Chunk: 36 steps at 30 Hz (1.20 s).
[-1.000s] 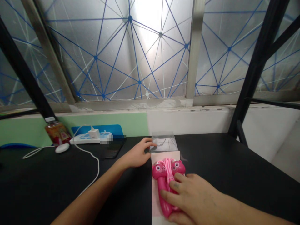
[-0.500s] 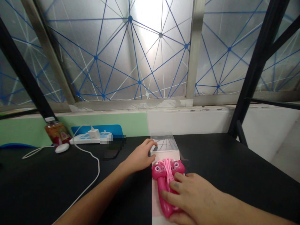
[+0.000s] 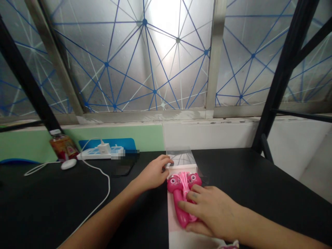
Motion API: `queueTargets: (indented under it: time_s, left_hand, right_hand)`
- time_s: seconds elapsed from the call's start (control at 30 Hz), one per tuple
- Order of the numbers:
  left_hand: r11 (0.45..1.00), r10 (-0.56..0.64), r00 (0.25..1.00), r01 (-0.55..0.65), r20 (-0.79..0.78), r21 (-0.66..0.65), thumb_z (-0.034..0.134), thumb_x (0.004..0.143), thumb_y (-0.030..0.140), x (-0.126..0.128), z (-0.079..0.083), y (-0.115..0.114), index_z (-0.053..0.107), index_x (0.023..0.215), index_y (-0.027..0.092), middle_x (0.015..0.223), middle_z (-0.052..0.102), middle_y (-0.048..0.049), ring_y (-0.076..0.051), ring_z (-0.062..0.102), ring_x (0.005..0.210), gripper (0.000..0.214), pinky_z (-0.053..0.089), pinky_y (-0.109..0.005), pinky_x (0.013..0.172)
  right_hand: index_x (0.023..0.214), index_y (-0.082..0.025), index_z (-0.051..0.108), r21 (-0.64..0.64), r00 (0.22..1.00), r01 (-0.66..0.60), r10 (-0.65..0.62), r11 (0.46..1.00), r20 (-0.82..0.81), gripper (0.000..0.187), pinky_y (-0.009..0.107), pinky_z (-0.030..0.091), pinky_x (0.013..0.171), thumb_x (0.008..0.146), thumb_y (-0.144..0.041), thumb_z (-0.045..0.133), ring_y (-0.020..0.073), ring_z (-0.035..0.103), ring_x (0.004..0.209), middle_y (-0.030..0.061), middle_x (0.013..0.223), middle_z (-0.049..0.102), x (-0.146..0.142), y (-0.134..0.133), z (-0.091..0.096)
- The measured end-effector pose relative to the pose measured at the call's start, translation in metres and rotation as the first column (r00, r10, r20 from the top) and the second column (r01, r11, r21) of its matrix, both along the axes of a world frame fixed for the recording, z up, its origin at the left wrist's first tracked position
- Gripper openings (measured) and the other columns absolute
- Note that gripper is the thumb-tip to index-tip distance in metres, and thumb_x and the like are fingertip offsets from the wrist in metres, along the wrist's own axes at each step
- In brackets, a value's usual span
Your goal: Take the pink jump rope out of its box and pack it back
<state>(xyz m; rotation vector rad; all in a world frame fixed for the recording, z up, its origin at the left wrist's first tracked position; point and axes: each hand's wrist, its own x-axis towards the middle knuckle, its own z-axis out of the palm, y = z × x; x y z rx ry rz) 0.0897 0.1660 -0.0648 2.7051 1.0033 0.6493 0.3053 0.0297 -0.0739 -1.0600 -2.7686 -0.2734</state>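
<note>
A pink skipping rope (image 3: pixel 178 193) with pig-faced handles lies on a pale pink card (image 3: pixel 181 238) on the black table. My right hand (image 3: pixel 210 211) rests on the handles, fingers curled over them. A clear plastic sleeve (image 3: pixel 181 157) sits at the card's far end. My left hand (image 3: pixel 154 173) grips the sleeve's near left corner with bent fingers.
At the back left stand a bottle with a white cap (image 3: pixel 62 145), a white power strip with a charger (image 3: pixel 101 150) and a white cable (image 3: pixel 103 186). A dark phone (image 3: pixel 123 169) lies beside my left hand. Black frame posts (image 3: pixel 280 79) rise at right.
My right hand has pushed the skipping rope and card away from me, toward the clear sleeve. My left hand stays at the sleeve's opening.
</note>
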Motion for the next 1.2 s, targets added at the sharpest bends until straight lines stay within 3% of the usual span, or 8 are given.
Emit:
queueTargets:
  time_s: [0.3,0.47,0.63,0.77,0.83,0.9,1.0,1.2]
  left_hand:
    - [0.998,-0.039,0.999,0.041,-0.036,0.058,0.048,0.084,0.009,0.007,0.001,-0.025,0.062,0.115,0.021,0.123,0.058,-0.0071,-0.021,0.06,0.107,0.036,0.048,-0.034,0.095]
    - [0.995,-0.081,0.996,0.083,-0.035,0.063,0.048,0.083,0.007,0.008,-0.004,-0.024,0.061,0.115,0.021,0.125,0.058,-0.0064,-0.021,0.058,0.113,0.037,0.045,-0.033,0.099]
    - [0.994,-0.078,0.996,0.08,-0.034,0.072,0.048,0.083,0.008,0.012,-0.009,-0.024,0.061,0.115,0.021,0.127,0.058,-0.0063,-0.021,0.057,0.115,0.036,0.045,-0.035,0.101]
    - [0.996,-0.066,0.997,0.069,-0.046,0.06,0.05,0.084,0.01,0.007,-0.001,-0.025,0.061,0.119,0.022,0.129,0.058,-0.0059,-0.022,0.058,0.114,0.038,0.046,-0.034,0.1]
    - [0.996,-0.074,0.996,0.077,-0.044,0.054,0.05,0.085,0.01,0.003,0.002,-0.024,0.061,0.121,0.023,0.13,0.057,-0.0053,-0.021,0.058,0.115,0.039,0.046,-0.034,0.101]
    - [0.995,-0.082,0.996,0.084,-0.04,0.052,0.05,0.085,0.01,0.0,0.001,-0.021,0.061,0.121,0.023,0.13,0.058,-0.0048,-0.021,0.058,0.115,0.039,0.045,-0.033,0.102]
    - [0.995,-0.083,0.996,0.084,-0.028,0.048,0.05,0.086,0.01,-0.001,-0.004,-0.018,0.062,0.12,0.023,0.13,0.058,-0.0051,-0.021,0.058,0.115,0.039,0.045,-0.033,0.102]
    - [0.996,-0.073,0.997,0.075,-0.032,0.039,0.051,0.086,0.011,0.003,-0.008,-0.021,0.064,0.117,0.022,0.131,0.058,-0.007,-0.022,0.058,0.116,0.035,0.046,-0.035,0.1]
  right_hand:
    - [0.13,-0.019,0.052,0.167,0.986,0.163,-0.164,0.972,-0.006,0.042,0.038,0.052,0.067,0.097,-0.045,0.051,0.0275,0.062,0.092,0.0081,0.105,0.068,0.0,0.025,-0.014]
    - [0.117,-0.014,0.06,0.37,0.991,0.134,-0.129,0.919,-0.039,0.039,0.04,0.05,0.069,0.097,-0.045,0.051,0.0279,0.061,0.089,0.0124,0.101,0.068,0.001,0.034,-0.022]
    - [0.103,-0.012,0.065,0.398,0.995,0.098,-0.082,0.912,-0.058,0.034,0.04,0.048,0.069,0.096,-0.044,0.052,0.0273,0.06,0.085,0.0132,0.094,0.067,0.008,0.04,-0.03]
    - [0.108,-0.015,0.063,0.284,0.99,-0.064,0.096,0.957,-0.1,0.034,0.04,0.047,0.076,0.097,-0.044,0.05,0.0269,0.059,0.09,0.0108,0.096,0.066,0.002,0.021,-0.018]
    - [0.112,-0.018,0.062,0.114,0.965,-0.242,0.252,0.964,-0.079,0.036,0.036,0.047,0.076,0.095,-0.048,0.051,0.0229,0.06,0.084,0.0059,0.093,0.066,-0.004,0.009,-0.009]
    - [0.113,-0.02,0.062,-0.025,0.947,-0.321,0.321,0.947,-0.018,0.027,0.032,0.046,0.074,0.095,-0.038,0.056,0.0202,0.06,0.084,0.0029,0.094,0.067,-0.008,0.001,-0.005]
    - [0.111,-0.02,0.063,-0.126,0.954,-0.299,0.299,0.946,-0.013,0.031,0.034,0.046,0.081,0.092,-0.043,0.059,0.0216,0.061,0.09,0.0046,0.101,0.068,-0.009,-0.001,-0.006]
    - [0.12,-0.022,0.063,-0.203,0.985,-0.114,0.084,0.972,-0.151,0.039,0.04,0.044,0.094,0.094,-0.049,0.052,0.0251,0.061,0.103,0.0075,0.115,0.066,-0.001,0.006,-0.012]
